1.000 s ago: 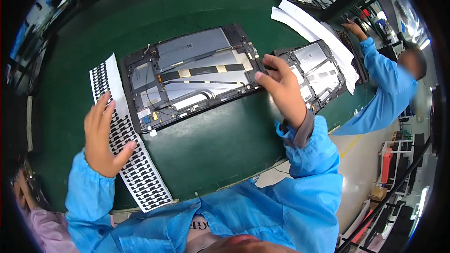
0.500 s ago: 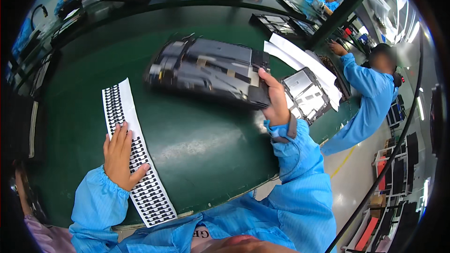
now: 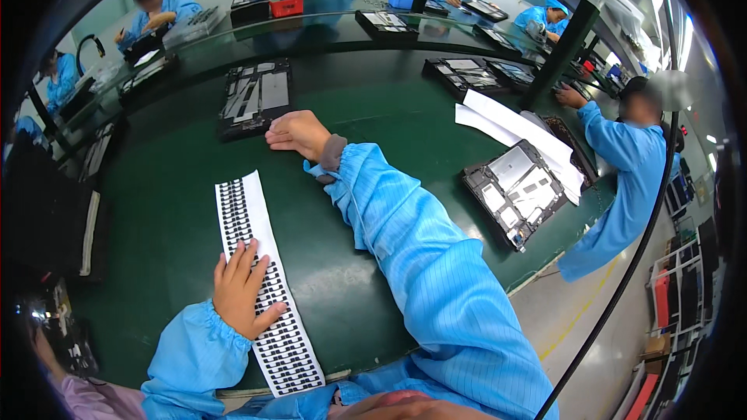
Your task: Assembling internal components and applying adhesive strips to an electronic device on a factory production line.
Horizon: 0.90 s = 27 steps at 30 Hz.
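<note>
My left hand (image 3: 243, 288) lies flat, fingers spread, on a long white sheet of small black stickers (image 3: 282, 336) running away from the table's near edge. My right hand (image 3: 302, 137) is stretched far forward with its fingers extended. Just beyond its fingertips, a black device casing (image 3: 257, 97) with silver and grey panels rests on the green table. The fingertips are close to the casing's near right corner; whether they touch it I cannot tell. To the right sits another such casing (image 3: 517, 193), tilted to the view, beside folded white paper (image 3: 510, 128).
More casings (image 3: 464, 76) stand at the far right, near a dark post (image 3: 572, 50). A raised glass shelf (image 3: 327, 23) crosses the back. A co-worker in blue (image 3: 622, 155) works at the right edge; several others sit beyond. A black cable (image 3: 622, 303) hangs at right.
My right hand has carried a casing from the middle to the far left, where it now rests, and its grip has come off. My left hand stays on the sticker sheet.
</note>
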Each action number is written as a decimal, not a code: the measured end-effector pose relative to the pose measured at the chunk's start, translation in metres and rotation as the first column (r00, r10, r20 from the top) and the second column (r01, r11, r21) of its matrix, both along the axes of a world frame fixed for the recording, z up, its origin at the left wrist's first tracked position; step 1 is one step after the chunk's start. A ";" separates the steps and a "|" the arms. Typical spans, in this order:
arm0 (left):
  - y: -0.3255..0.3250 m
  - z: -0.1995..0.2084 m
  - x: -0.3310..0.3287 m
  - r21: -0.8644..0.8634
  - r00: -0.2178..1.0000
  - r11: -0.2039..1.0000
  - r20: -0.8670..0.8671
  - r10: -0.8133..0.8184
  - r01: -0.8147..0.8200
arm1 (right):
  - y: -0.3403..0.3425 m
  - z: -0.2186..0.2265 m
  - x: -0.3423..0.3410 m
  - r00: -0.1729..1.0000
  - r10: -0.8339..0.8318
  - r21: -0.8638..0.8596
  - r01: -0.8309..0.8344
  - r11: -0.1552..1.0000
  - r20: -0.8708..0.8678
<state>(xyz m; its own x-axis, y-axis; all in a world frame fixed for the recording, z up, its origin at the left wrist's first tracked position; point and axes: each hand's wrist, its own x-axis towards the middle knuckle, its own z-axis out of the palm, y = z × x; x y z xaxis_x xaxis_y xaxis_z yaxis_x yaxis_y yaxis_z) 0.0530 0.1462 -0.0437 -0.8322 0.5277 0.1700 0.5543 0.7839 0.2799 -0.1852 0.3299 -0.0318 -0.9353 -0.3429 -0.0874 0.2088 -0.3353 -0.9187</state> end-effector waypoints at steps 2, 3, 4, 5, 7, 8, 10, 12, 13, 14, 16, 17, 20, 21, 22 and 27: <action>-0.002 -0.001 0.003 -0.007 1.000 1.000 0.009 0.027 -0.027 | 0.004 0.010 -0.001 0.998 0.030 0.161 -0.020 0.987 -0.060; -0.003 0.002 0.003 -0.015 0.999 0.999 0.014 0.034 -0.033 | 0.014 0.020 -0.003 0.995 0.021 0.199 -0.002 0.980 -0.098; -0.002 0.005 0.001 -0.017 1.000 0.999 0.004 0.029 -0.029 | 0.033 0.025 -0.014 0.987 0.043 0.247 -0.003 0.969 -0.157; -0.003 0.009 0.001 -0.018 0.999 0.999 -0.004 0.032 -0.032 | 0.052 0.041 -0.015 0.977 0.008 0.258 0.048 0.965 -0.211; -0.002 0.016 -0.004 -0.077 0.999 0.997 -0.047 0.019 -0.022 | 0.109 0.073 -0.035 0.945 -0.044 0.419 0.185 0.889 -0.323; -0.005 0.023 -0.009 -0.106 1.000 0.994 -0.018 0.006 -0.008 | 0.134 0.095 -0.027 0.919 -0.122 0.392 0.277 0.877 -0.374; -0.004 0.046 -0.026 -0.146 0.992 0.989 0.127 0.014 0.005 | 0.199 0.116 -0.044 0.839 -0.318 0.503 0.525 0.686 -0.442; -0.001 0.064 -0.055 -0.175 0.986 0.984 0.168 -0.005 0.035 | 0.269 0.127 -0.057 0.762 -0.391 0.641 0.647 0.414 -0.516; 0.011 0.072 -0.078 -0.184 0.993 0.977 0.077 -0.093 0.106 | 0.356 0.122 -0.083 0.737 0.001 0.737 0.676 0.002 -0.676; 0.022 0.079 -0.095 -0.163 0.995 0.982 0.044 -0.087 0.093 | 0.352 0.131 -0.077 0.868 0.224 0.746 0.496 -0.444 -0.444; 0.068 0.089 -0.144 -0.082 0.979 0.978 -0.052 -0.199 0.194 | 0.425 0.102 -0.080 0.693 -0.258 0.705 0.707 0.058 -0.673; 0.082 0.085 -0.169 -0.052 0.970 0.973 -0.081 -0.229 0.225 | 0.403 0.096 -0.071 0.737 -0.494 0.693 0.647 0.319 -0.461; 0.183 0.082 -0.243 0.134 0.979 0.969 -0.025 -0.204 0.206 | 0.468 0.059 -0.089 0.787 -0.322 0.806 0.582 0.109 -0.526; 0.220 0.073 -0.267 0.262 0.985 0.958 0.092 -0.143 0.115 | 0.476 0.050 -0.092 0.765 -0.395 0.807 0.583 0.089 -0.509; 0.242 0.056 -0.295 0.383 0.971 0.924 0.216 -0.099 0.009 | 0.459 0.046 -0.095 0.780 -0.447 0.858 0.510 0.050 -0.438; 0.358 0.014 -0.369 0.555 0.598 0.526 0.795 -0.107 -0.644 | 0.461 0.025 -0.086 0.891 -0.099 0.896 0.437 -0.084 -0.444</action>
<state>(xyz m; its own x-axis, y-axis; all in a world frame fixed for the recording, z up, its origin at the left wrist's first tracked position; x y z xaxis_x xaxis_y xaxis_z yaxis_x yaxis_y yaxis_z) -0.3162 0.5044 -0.0301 -0.9185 0.2232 -0.3265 -0.3073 0.1168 0.9444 -0.2715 0.7911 -0.0064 -0.9717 0.2086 0.1107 0.1557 0.9183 -0.3639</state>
